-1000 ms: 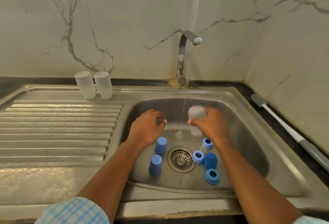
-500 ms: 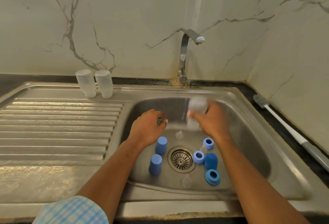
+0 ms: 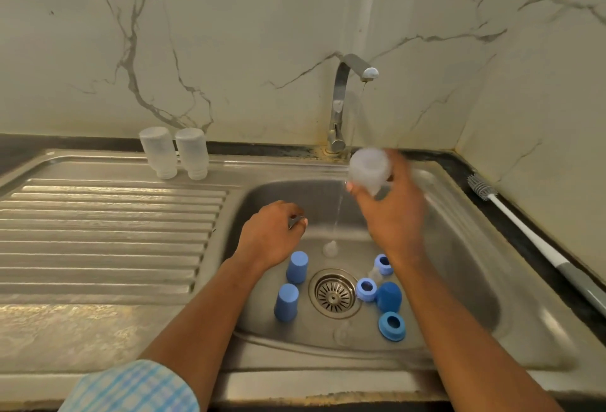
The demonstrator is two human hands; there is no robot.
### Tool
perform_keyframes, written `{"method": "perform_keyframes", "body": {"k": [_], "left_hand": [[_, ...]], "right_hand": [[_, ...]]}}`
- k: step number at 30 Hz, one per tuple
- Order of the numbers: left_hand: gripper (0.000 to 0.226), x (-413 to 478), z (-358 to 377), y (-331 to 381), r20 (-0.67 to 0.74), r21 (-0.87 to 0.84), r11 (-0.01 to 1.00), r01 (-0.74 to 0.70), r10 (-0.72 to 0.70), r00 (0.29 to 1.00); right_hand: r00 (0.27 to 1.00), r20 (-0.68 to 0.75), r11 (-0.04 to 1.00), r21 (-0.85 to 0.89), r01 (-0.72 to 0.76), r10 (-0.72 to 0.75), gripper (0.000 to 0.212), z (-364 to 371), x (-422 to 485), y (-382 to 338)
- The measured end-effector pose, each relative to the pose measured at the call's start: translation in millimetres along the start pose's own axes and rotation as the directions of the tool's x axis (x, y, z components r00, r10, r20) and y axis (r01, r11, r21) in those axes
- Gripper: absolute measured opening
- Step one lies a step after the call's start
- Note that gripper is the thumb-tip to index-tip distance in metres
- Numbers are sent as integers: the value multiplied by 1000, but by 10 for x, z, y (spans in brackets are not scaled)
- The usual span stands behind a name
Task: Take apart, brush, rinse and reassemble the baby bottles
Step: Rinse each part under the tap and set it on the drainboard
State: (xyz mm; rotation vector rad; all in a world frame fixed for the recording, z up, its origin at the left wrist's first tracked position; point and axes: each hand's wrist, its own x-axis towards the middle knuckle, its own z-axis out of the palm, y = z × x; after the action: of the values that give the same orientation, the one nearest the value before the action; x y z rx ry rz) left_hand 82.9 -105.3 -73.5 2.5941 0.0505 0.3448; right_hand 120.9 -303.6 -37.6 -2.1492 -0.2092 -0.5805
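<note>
My right hand (image 3: 392, 211) grips a clear baby bottle body (image 3: 370, 169), blurred, raised above the sink (image 3: 459, 247) just right of the thin water stream under the tap (image 3: 341, 103). My left hand (image 3: 270, 236) hovers over the basin's left side, fingers curled, with a small dark thing at its fingertips that I cannot identify. On the basin floor lie blue caps (image 3: 296, 266) (image 3: 286, 302) (image 3: 389, 296), blue collar rings (image 3: 392, 325) (image 3: 366, 288) (image 3: 383, 264) and clear teats (image 3: 330, 248). Two clear bottle bodies (image 3: 158, 152) (image 3: 192, 153) stand upside down on the drainboard's back edge.
A white-handled bottle brush (image 3: 524, 234) lies on the dark counter to the right of the sink. The ribbed steel drainboard (image 3: 108, 234) stretches to the left. The drain strainer (image 3: 334, 293) sits in the basin's middle. Marble walls close in behind and at right.
My right hand has lifted the clear bottle up and to the right, from low in the basin to near the tap's base. My left hand has stayed in place.
</note>
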Motion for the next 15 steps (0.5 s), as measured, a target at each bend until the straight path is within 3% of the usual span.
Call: {"method": "perform_keyframes", "body": {"k": [1,2,3,5,6,7,8,9,10,11,13,15], "left_hand": [[29,-11,6,11,10,4,1000,-6,6,1000],[28,-20,7,22,12,6,1000,-9,9,1000],[28,-22,6,21,7,6,1000,-7,7,1000],[29,-8,-10,15,-8,0,1000,4,-4,1000],[29,-3,-17,13,-13,-2,1000,10,-10,1000],[29,-4,-14,6,-15,-3,1000,12,-12,1000],[29,-2,-12,8,-9,-2,1000,7,-7,1000],[28,-10,-5,23,4,0,1000,1,-1,1000],[29,-21,-5,28,13,0,1000,0,0,1000],[29,-30,-8,29,11,-1,1000,2,-2,1000],[29,-25,-25,23,-4,-4,1000,10,-10,1000],[28,-15,-37,13,-11,-10,1000,19,-19,1000]], "right_hand": [[967,219,987,-120,-106,131,57,61,-57,77],[910,343,966,-192,-174,232,54,111,-95,183],[913,325,962,-200,-189,246,51,129,-100,205],[990,47,991,28,-133,131,53,16,-28,58],[993,-101,989,138,-45,59,57,-55,42,1],[989,-144,984,178,10,16,61,-103,69,-38],[997,-68,990,139,-19,29,60,-118,58,-15],[986,120,991,65,-121,113,53,-83,20,66],[899,351,965,-81,-250,262,46,-18,-34,206],[838,432,943,-157,-292,332,42,24,-66,299],[924,260,959,-33,-280,279,44,-22,-18,240],[990,-91,980,178,-87,105,54,-147,82,31]]}}
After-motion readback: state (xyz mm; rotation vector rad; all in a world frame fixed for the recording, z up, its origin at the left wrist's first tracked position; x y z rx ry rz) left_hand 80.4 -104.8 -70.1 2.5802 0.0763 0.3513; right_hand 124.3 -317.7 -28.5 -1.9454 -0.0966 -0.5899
